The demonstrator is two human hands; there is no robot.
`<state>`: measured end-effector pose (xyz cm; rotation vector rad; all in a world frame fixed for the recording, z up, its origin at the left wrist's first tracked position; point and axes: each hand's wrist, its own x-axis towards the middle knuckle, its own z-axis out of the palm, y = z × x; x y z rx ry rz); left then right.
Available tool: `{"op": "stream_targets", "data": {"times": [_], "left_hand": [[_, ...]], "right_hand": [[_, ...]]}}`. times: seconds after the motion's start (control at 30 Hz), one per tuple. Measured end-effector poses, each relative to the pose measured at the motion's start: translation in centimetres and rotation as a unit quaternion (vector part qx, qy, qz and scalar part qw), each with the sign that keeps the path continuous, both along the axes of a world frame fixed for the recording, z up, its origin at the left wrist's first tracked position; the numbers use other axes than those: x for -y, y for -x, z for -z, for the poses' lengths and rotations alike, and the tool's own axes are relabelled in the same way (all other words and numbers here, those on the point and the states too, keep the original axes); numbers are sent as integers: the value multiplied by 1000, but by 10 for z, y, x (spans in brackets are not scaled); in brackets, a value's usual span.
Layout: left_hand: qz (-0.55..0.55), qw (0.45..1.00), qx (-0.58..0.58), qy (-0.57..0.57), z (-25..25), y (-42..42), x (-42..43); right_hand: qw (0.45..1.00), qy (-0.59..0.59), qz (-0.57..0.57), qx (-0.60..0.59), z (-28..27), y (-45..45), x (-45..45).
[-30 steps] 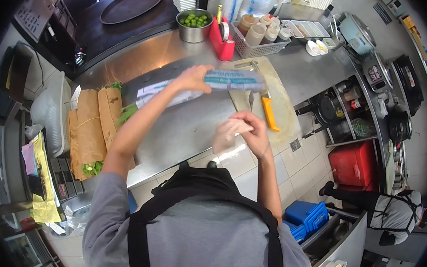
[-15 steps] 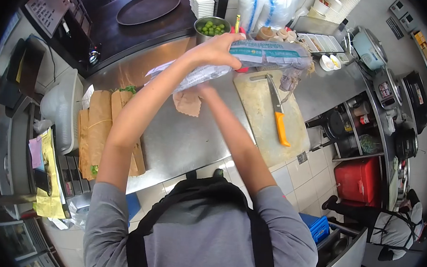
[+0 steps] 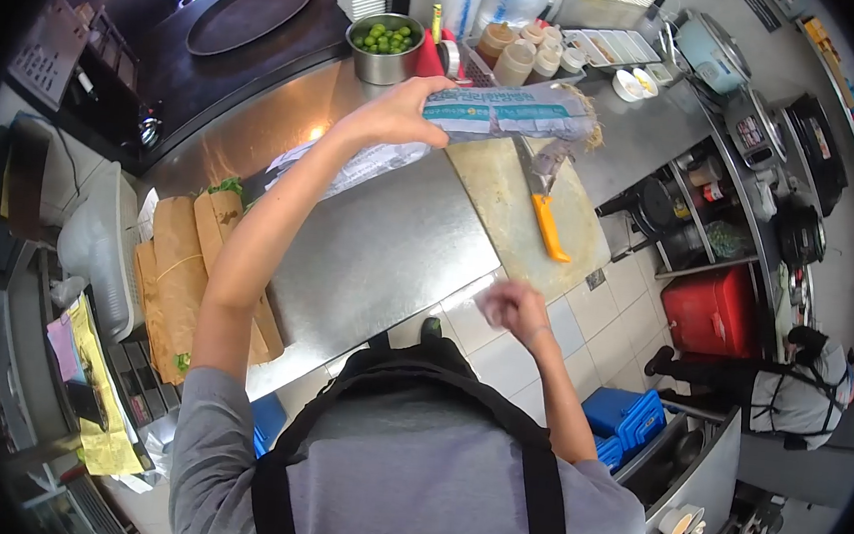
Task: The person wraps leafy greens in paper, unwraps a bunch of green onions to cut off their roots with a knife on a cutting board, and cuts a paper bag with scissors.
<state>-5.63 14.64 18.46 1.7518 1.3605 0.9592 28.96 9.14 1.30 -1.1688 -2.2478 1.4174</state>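
My left hand (image 3: 394, 116) grips a long bundle (image 3: 509, 111) wrapped in blue-and-white printed wrapping, held over the counter. Straw-coloured, root-like strands stick out of its right end, and a dark shrivelled piece hangs below them. Newspaper-like sheeting (image 3: 365, 167) shows under my left forearm. My right hand (image 3: 516, 309) is off the counter's front edge, close to my body, with its fingers curled and blurred. A pale, crumpled patch shows at its fingers, too smeared to name. Below the bundle, a knife with an orange handle (image 3: 550, 229) lies on the cutting board (image 3: 483, 186), its blade partly hidden.
Paper-wrapped bundles (image 3: 175, 257) lie on the counter's left side. Behind stand a metal pot (image 3: 383, 63) of small green fruit and several sauce bottles (image 3: 515, 63). Blue bins (image 3: 626, 415) and a red box (image 3: 709, 311) are to the right. Another person (image 3: 788, 396) works at far right.
My right hand has come off the counter toward my body, to the right. The brown paper scrap no longer shows on the counter. My left hand still holds the bundle.
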Motion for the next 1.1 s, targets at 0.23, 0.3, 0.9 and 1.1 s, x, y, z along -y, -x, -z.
{"op": "stream_targets", "data": {"times": [0.23, 0.3, 0.9, 1.1], "left_hand": [[12, 1000, 3, 1, 6, -7, -5], [22, 1000, -6, 7, 1, -12, 2], [40, 981, -185, -34, 204, 5, -9], [54, 985, -154, -57, 165, 2, 16]], "right_hand": [[904, -426, -47, -4, 26, 220, -83], [906, -412, -45, 79, 58, 235, -94], [907, -348, -208, -110, 43, 147, 31], [881, -439, 172, 42, 12, 91, -63]]}}
